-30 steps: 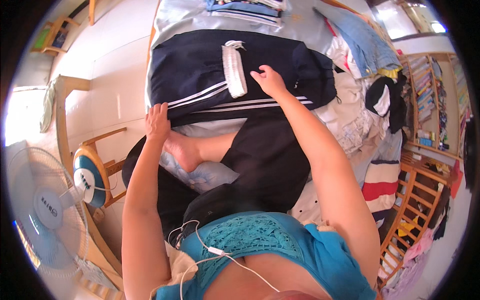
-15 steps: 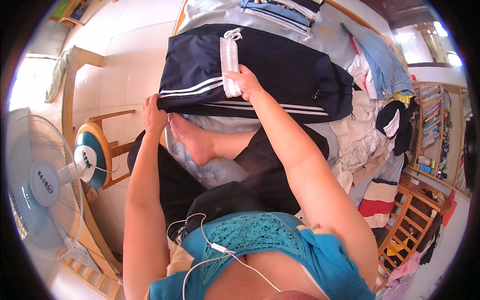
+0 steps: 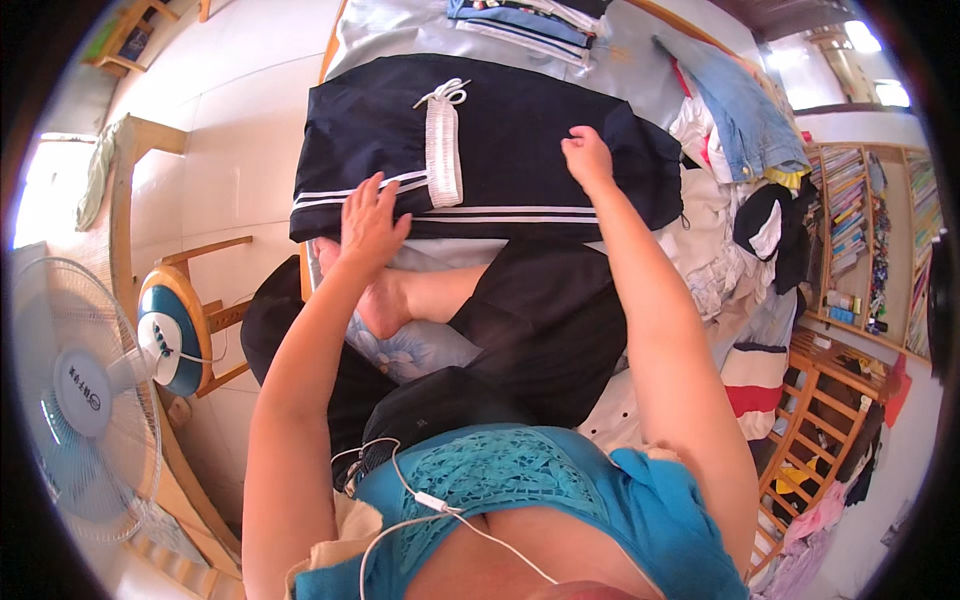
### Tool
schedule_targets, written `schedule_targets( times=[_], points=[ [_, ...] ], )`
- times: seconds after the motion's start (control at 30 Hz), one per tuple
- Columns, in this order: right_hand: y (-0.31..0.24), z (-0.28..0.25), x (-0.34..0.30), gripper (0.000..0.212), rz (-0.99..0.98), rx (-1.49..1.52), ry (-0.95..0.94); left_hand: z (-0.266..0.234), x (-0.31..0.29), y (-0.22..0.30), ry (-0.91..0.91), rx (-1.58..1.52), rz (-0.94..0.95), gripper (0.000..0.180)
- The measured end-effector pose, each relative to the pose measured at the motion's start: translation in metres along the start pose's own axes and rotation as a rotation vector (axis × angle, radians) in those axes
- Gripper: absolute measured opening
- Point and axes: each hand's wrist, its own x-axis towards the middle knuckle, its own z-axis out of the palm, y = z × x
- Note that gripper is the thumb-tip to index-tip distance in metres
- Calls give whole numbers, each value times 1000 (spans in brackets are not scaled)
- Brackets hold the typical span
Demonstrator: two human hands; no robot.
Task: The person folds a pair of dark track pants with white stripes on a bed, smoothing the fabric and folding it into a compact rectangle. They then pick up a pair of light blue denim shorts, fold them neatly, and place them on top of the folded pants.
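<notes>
Lying folded on the bed [image 3: 385, 42]: navy trousers [image 3: 525, 140], white stripes [image 3: 520, 215] along near edge, white gathered waistband [image 3: 445, 155] and looped drawstring [image 3: 447, 93] uppermost. Left hand [image 3: 372, 222] released, fingers spread over the striped edge, left of the waistband. Right hand [image 3: 588, 162] over the trousers' right part, fingers curled; cannot tell whether fabric is pinched. Folded clothes stack [image 3: 530, 28] beyond; denim garment [image 3: 738, 125] at far right.
</notes>
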Motion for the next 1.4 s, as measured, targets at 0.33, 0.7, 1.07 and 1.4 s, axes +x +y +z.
schedule_targets(
  times=[0.33,0.7,1.07,1.4],
  points=[
    [-92,111,-57,33,99,728,-621,45,67,29,28,-373,-339,70],
    [-135,47,-70,28,-515,350,-932,47,102,-3,-187,-215,-683,80],
    [-30,-4,-23,23,-270,165,-520,19,82,-15,-99,-547,-673,68],
    [-45,49,-31,38,-50,382,-713,31,65,-19,18,-962,-724,46]
  ],
)
